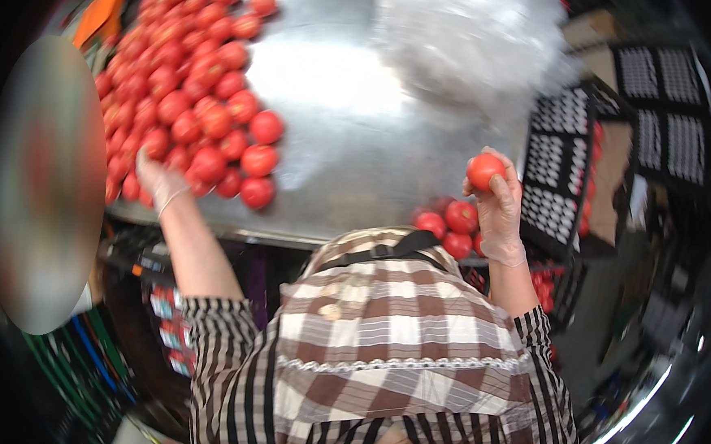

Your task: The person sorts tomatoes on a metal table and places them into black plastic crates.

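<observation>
My right hand (502,219), in a clear thin glove, holds up one tomato (485,171) above the right front of a metal table (339,184). Just left of that wrist, a small group of tomatoes (460,217) lies at the table's front edge. My left hand (161,179), also gloved, reaches into the front of a large pile of red tomatoes (185,108) on the left. Its fingers are partly hidden, so whether it grips a tomato there does not show.
A heap of clear plastic film (464,39) lies at the back right of the table. Black crates (554,167) stand along the right side, with more crates (673,119) beyond. An orange sheet (103,11) is at the far left. Below the left arm sit packed boxes (172,327).
</observation>
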{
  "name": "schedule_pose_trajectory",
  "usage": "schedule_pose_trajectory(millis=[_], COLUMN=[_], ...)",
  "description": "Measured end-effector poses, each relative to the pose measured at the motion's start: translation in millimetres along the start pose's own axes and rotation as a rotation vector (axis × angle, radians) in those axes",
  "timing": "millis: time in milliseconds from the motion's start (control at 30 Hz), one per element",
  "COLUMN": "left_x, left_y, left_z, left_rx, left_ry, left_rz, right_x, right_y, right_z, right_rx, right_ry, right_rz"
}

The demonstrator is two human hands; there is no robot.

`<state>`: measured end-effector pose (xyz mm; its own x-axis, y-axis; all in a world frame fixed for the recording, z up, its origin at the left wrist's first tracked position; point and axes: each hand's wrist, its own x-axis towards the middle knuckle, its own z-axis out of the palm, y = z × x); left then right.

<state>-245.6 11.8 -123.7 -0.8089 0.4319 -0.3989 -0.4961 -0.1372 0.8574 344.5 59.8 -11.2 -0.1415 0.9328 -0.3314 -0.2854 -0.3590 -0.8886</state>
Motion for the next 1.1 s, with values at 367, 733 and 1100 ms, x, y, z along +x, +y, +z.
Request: schedule_pose_trajectory(millis=[367, 733, 1100], left_x=[-220.6, -352.3, -287.8], left_y=[-110.3, -236.6, -174.1], left_z=[121.6, 168.1, 157.8], left_rx=[0.759, 1.145, 0.586], left_ry=[-0.979, -2.102, -1.479], left_rz=[0.427, 0.632, -0.823], right_x=[-286.0, -51.0, 20.2], right_y=[31.1, 26.3, 33.8], right_z=[-240.8, -91.6, -86.0], right_rx=[-0.748, -1.418, -0.999], right_ry=[1.355, 0.423, 0.194], right_rz=[-0.059, -0.368, -0.086])
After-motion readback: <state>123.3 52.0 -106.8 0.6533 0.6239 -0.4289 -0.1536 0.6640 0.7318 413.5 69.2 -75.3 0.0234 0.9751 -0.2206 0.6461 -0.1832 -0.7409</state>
